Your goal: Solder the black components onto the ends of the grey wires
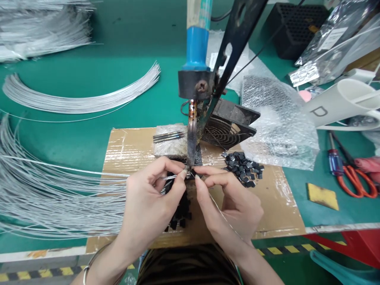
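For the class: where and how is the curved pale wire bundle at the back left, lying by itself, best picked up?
Probably at mid-arc of the wire bundle, from above, encircling all its strands: they lie close together there, the ends look looser, and a stray strand runs along the near side.

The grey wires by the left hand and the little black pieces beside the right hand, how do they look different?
The grey wires are long and thin, but the black pieces are short and flat. The grey wires spread out sideways, while the black pieces lie in a heap. There are many of both.
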Available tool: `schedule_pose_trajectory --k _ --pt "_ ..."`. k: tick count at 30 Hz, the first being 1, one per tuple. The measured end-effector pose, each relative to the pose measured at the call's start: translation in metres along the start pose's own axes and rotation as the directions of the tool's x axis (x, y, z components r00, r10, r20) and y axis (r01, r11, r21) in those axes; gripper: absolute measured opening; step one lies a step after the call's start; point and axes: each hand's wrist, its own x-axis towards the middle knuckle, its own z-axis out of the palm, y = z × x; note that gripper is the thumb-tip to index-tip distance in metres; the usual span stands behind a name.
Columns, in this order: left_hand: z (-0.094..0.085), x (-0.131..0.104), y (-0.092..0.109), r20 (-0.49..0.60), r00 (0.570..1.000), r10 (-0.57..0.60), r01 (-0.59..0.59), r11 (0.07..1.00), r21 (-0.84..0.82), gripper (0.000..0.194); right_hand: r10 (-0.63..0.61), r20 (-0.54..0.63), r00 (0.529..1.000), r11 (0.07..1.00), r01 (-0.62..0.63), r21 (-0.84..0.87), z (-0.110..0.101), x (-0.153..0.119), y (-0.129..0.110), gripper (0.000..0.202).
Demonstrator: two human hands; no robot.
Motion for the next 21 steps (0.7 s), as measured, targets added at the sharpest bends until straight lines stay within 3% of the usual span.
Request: schedule_pose_trajectory --k 21 --pt "-0.0017 -0.0002 -0.0026 0.01 0.999 -0.041 0.041 0.999 -0.013 0.011 0.013 -0.001 1.0 1.0 -0.013 0.001 0.0011 -0.0013 0.0017 0.023"
